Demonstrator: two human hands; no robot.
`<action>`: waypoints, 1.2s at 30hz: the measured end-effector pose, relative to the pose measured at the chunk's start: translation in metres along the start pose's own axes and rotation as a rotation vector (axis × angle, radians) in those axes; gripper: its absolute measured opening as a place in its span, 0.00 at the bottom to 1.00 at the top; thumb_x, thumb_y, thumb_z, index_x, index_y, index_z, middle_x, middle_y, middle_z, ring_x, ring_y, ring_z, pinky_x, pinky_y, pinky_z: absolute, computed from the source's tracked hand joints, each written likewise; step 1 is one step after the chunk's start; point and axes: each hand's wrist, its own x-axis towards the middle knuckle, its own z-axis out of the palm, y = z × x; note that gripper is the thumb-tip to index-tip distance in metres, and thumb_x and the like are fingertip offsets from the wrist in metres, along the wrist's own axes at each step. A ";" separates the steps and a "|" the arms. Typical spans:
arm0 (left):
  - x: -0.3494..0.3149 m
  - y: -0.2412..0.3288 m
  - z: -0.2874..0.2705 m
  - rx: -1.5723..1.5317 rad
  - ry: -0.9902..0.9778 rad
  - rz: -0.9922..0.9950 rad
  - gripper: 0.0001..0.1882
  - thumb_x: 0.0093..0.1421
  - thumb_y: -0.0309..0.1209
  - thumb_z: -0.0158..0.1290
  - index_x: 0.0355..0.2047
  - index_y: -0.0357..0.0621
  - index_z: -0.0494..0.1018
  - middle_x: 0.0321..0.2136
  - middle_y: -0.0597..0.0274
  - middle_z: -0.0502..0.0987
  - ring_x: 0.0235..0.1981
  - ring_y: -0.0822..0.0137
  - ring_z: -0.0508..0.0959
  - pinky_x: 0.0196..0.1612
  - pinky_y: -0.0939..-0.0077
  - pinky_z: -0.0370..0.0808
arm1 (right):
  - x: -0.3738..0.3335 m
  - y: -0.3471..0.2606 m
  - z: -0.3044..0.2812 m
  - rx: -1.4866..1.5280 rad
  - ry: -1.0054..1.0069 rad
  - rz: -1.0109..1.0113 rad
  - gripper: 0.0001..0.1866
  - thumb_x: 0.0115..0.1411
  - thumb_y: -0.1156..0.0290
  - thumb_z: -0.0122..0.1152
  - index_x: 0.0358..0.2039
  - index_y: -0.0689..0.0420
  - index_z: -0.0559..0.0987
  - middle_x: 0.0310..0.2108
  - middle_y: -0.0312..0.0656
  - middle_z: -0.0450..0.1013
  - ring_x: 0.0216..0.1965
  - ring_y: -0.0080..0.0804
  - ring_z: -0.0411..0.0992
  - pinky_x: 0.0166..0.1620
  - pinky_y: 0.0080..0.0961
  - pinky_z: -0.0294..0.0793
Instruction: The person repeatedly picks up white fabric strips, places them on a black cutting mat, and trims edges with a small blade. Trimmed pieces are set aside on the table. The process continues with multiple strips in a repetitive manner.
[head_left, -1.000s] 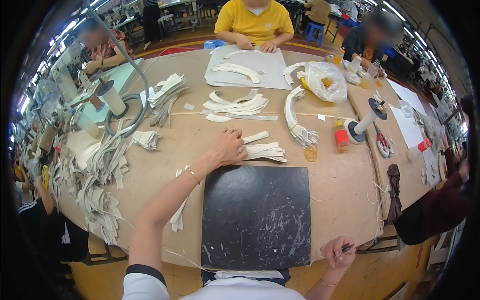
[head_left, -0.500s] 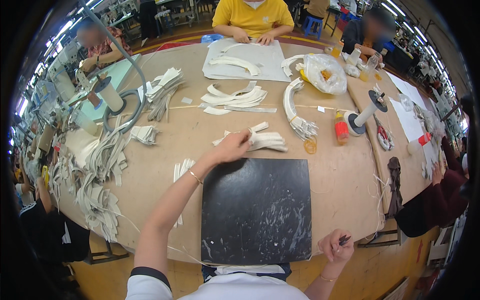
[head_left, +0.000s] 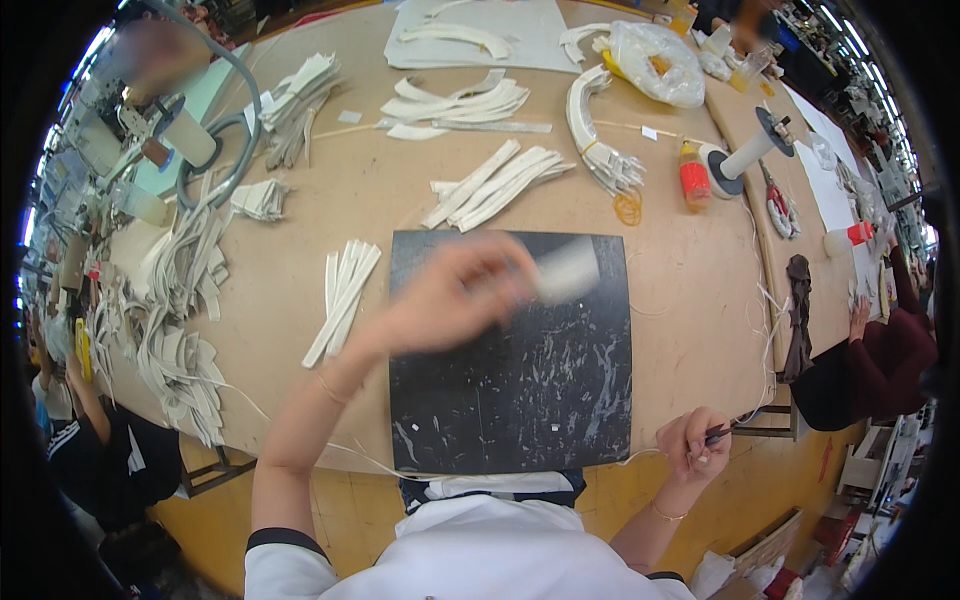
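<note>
Smeared by motion, my left hand is over the upper part of a black board. Its fingers are closed on a blurred white strip, which sticks out to the right. Just beyond the board lies a loose pile of white strips. A smaller bundle of crossed white strips rests left of the board, near my left forearm. Off the board's lower right corner, at the table edge, my right hand is curled round a small dark tool; its kind is hard to make out.
More curved white strips lie farther back, with a tied bundle to their right. A red bottle and a thread spool stand at the right. Heaped strips cover the left side. Other people sit around the table.
My left hand has come back from the far pile to above the black board, bringing a white strip. My right hand keeps its dark tool. The view has tilted downward.
</note>
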 end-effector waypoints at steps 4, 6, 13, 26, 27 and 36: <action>-0.029 -0.031 0.079 0.745 -0.382 -0.068 0.13 0.60 0.36 0.61 0.42 0.46 0.76 0.33 0.58 0.79 0.30 0.60 0.79 0.43 0.65 0.73 | 0.005 -0.016 0.015 -0.353 0.131 0.255 0.12 0.61 0.70 0.65 0.28 0.58 0.70 0.17 0.35 0.70 0.15 0.16 0.65 0.20 0.18 0.58; -0.044 -0.044 0.097 1.133 -0.100 0.068 0.18 0.57 0.39 0.61 0.46 0.48 0.76 0.50 0.58 0.76 0.51 0.59 0.75 0.53 0.62 0.67 | 0.011 -0.019 0.024 -0.553 0.143 0.506 0.08 0.61 0.73 0.64 0.31 0.61 0.73 0.21 0.33 0.70 0.21 0.16 0.65 0.24 0.17 0.62; -0.111 -0.052 0.098 0.986 -0.088 -0.057 0.32 0.60 0.37 0.59 0.63 0.44 0.66 0.66 0.50 0.61 0.69 0.50 0.58 0.69 0.52 0.53 | 0.048 0.032 0.050 -0.687 0.042 0.731 0.08 0.63 0.72 0.64 0.34 0.61 0.75 0.24 0.31 0.70 0.24 0.15 0.62 0.26 0.16 0.63; -0.134 -0.025 0.096 -0.350 0.463 -0.364 0.08 0.59 0.25 0.62 0.39 0.39 0.81 0.36 0.65 0.77 0.29 0.80 0.71 0.31 0.84 0.66 | 0.077 0.062 0.081 -0.641 -0.062 0.807 0.11 0.61 0.70 0.67 0.37 0.63 0.77 0.23 0.34 0.72 0.24 0.16 0.64 0.26 0.17 0.64; -0.132 -0.024 0.093 -0.325 0.454 -0.390 0.07 0.58 0.25 0.62 0.38 0.39 0.81 0.35 0.65 0.76 0.28 0.80 0.71 0.30 0.84 0.66 | 0.079 0.063 0.084 -0.627 -0.032 0.780 0.10 0.61 0.71 0.67 0.37 0.64 0.78 0.23 0.32 0.71 0.24 0.14 0.64 0.27 0.16 0.64; -0.119 -0.023 0.082 0.176 0.607 -0.197 0.04 0.55 0.22 0.63 0.32 0.41 0.82 0.30 0.64 0.77 0.27 0.74 0.74 0.30 0.80 0.70 | 0.084 0.079 0.095 -0.771 0.045 0.683 0.09 0.60 0.72 0.68 0.36 0.66 0.81 0.22 0.34 0.74 0.24 0.12 0.65 0.26 0.15 0.62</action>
